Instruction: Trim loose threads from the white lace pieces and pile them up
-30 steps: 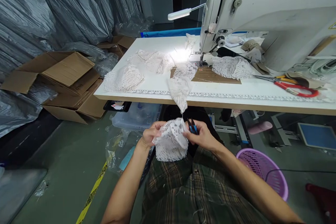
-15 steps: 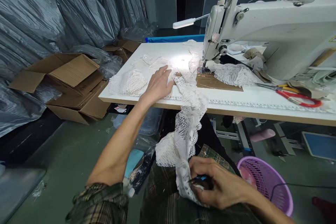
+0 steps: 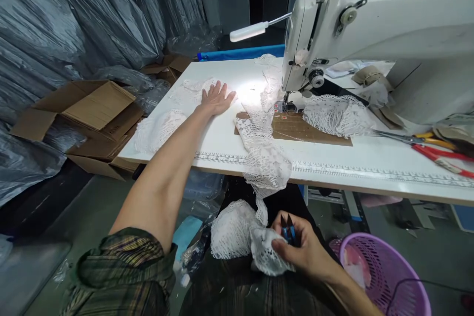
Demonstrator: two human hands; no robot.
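Reaching over counter (image 3: 222,133), left hand (image 3: 216,102) splays by far lace (image 3: 188,93), fingers released; right hand (image 3: 309,254) grasps near lace (image 3: 267,252) and snips (image 3: 291,233) above lap (image 3: 229,281). Gripping far lace would require curling left fingers.

The handles of the snips (image 3: 289,231) are mostly hidden inside the right hand (image 3: 305,249), whose lower fingers are out of sight behind its thumb and palm. What lies directly beneath the left hand (image 3: 215,99) cannot be seen, and its forearm covers part of the tabletop (image 3: 326,160). Just right of that hand, glare washes out the detail of the lace (image 3: 266,123). The ruler strip's (image 3: 222,158) figures are too small to read. Far right of both hands, the picture's edge cuts off the sewing machine (image 3: 370,24) and the red scissor handles (image 3: 440,157). The purple basket (image 3: 388,266), right of the right hand, is cut off below.
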